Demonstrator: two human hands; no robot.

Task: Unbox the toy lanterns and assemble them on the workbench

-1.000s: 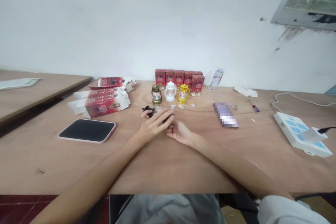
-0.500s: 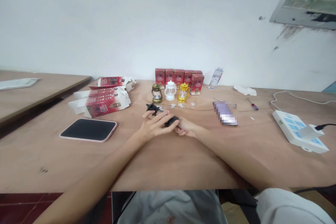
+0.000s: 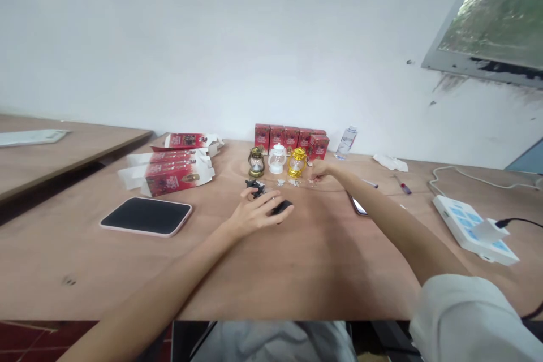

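My left hand (image 3: 257,212) rests on the wooden table (image 3: 297,260) with its fingers curled over small black parts (image 3: 283,206); another black piece (image 3: 253,185) pokes out just beyond the thumb. My right hand (image 3: 319,172) is stretched forward to the small clear pieces (image 3: 292,182) lying in front of three tiny lanterns: a dark one (image 3: 256,162), a white one (image 3: 277,159) and a gold one (image 3: 296,163). Its fingers are bunched together near those pieces; what they pinch is too small to see.
A row of red boxes (image 3: 290,137) stands behind the lanterns. Opened red cartons (image 3: 169,172) and a dark tablet (image 3: 146,216) lie to the left. A phone (image 3: 357,205) shows under my right forearm. A water bottle (image 3: 345,142), screwdriver (image 3: 402,185) and white power strip (image 3: 473,227) are on the right.
My right hand left the black parts beside my left hand and reached forward to the clear pieces by the gold lantern. My left hand stayed on the black parts. The view tilted up slightly.
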